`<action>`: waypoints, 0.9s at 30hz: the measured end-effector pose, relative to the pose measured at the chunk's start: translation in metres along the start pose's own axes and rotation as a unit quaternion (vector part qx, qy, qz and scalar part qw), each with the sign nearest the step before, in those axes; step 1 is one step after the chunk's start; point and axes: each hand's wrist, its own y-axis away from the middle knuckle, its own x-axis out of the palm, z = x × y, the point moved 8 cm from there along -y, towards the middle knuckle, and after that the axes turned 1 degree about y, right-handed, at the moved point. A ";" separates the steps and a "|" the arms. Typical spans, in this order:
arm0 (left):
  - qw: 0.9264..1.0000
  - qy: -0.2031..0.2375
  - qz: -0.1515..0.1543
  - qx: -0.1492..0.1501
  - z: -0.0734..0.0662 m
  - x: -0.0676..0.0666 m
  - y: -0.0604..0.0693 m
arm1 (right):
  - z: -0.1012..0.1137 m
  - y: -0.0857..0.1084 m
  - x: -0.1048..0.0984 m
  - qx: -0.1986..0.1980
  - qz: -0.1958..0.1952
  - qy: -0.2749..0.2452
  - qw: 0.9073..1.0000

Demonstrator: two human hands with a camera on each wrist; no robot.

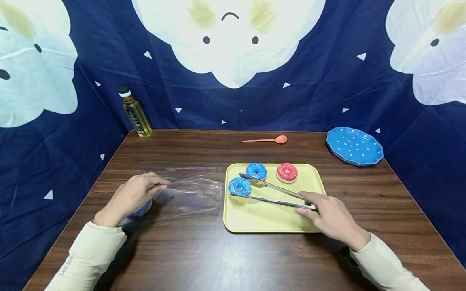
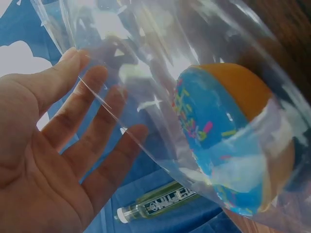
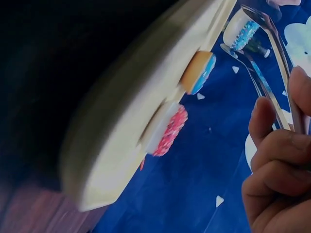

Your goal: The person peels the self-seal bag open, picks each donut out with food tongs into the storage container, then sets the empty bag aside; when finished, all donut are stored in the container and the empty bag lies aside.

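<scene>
My left hand (image 1: 134,197) pinches the edge of a clear plastic bag (image 1: 194,196) at the left. Inside the bag a blue-iced donut with sprinkles (image 2: 211,121) shows in the left wrist view; the hand partly covers it in the head view. My right hand (image 1: 332,216) grips metal tongs (image 1: 274,202), their tips on either side of a blue donut with pale sprinkles (image 1: 239,186). I cannot tell whether that donut is lifted. On the yellow tray (image 1: 269,222) lie another blue donut (image 1: 257,170) and a red donut with a pale base (image 1: 287,172).
An orange spoon (image 1: 267,140) lies at the table's back edge. A blue dotted plate (image 1: 354,146) is at the back right corner, and an oil bottle (image 1: 136,113) stands at the back left. Dark blue cloth (image 1: 233,105) hangs behind the wooden table (image 1: 204,250).
</scene>
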 end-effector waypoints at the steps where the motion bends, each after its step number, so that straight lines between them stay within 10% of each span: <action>1: 1.000 0.000 0.001 -0.001 0.000 0.000 0.000 | -0.002 0.002 -0.001 0.001 0.002 0.001 1.000; 27: 1.000 0.000 0.005 -0.011 0.003 0.002 0.001 | -0.019 0.028 -0.032 -0.046 0.014 0.084 0.995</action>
